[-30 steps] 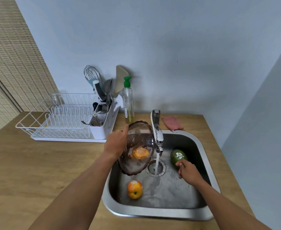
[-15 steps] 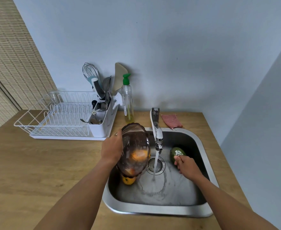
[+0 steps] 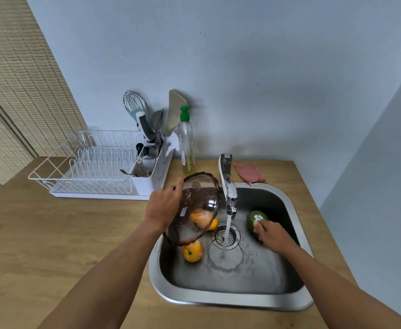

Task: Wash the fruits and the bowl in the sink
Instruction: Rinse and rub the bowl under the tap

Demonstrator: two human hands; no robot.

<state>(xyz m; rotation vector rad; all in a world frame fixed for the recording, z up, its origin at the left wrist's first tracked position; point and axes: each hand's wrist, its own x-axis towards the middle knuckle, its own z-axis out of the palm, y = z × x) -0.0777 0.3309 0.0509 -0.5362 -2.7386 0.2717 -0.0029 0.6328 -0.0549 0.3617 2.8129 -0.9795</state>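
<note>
My left hand (image 3: 163, 205) grips a clear brown-tinted bowl (image 3: 194, 207) by its rim and holds it tilted on edge over the left side of the steel sink (image 3: 230, 302). Through the bowl shows an orange fruit (image 3: 204, 220) on the sink floor. A yellow-red apple (image 3: 193, 251) lies just below the bowl. My right hand (image 3: 271, 233) rests on a green avocado (image 3: 254, 218) with a white sticker at the sink's right side. Water runs from the tap (image 3: 228, 186) onto the drain (image 3: 225, 236).
A white dish rack (image 3: 88, 169) with a utensil caddy (image 3: 147, 167) stands on the wooden counter at the left. A soap bottle (image 3: 186, 143) with a green pump and a pink cloth (image 3: 249, 172) sit behind the sink. Walls close in behind and to the right.
The bowl has tipped further on edge over the sink's left side. The apple lies in view again below it. My right hand has closed down onto the avocado.
</note>
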